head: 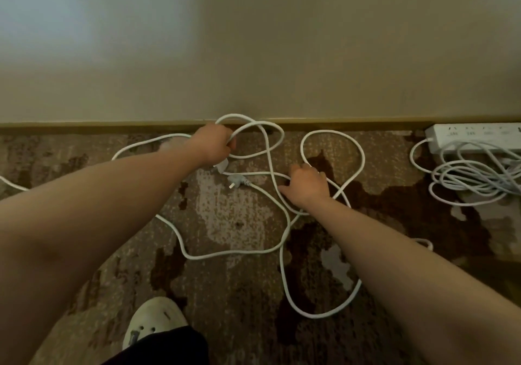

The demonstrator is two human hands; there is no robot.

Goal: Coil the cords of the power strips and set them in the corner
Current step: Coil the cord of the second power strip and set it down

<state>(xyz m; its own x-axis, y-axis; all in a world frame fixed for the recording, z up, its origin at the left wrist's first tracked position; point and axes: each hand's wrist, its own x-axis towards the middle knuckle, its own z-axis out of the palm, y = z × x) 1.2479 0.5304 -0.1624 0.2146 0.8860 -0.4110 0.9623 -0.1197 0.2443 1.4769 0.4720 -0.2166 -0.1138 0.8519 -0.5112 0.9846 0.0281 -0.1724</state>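
Note:
A long white cord (284,235) lies in loose, crossing loops on the patterned carpet in front of the wall. My left hand (212,146) grips a couple of raised loops of it near the skirting board, with a white plug (221,166) hanging just under the hand. A second, grey plug (235,181) lies on the carpet between my hands. My right hand (306,185) reaches down onto the crossing strands, fingers curled round the cord. At the far right a white power strip (473,136) lies against the wall with its cord coiled (476,177) beside it.
The wall and a brown skirting board (112,126) run across the back. My foot in a white shoe (155,322) stands at the bottom, close to the cord's lower loop. Cord also trails off the left edge (11,182).

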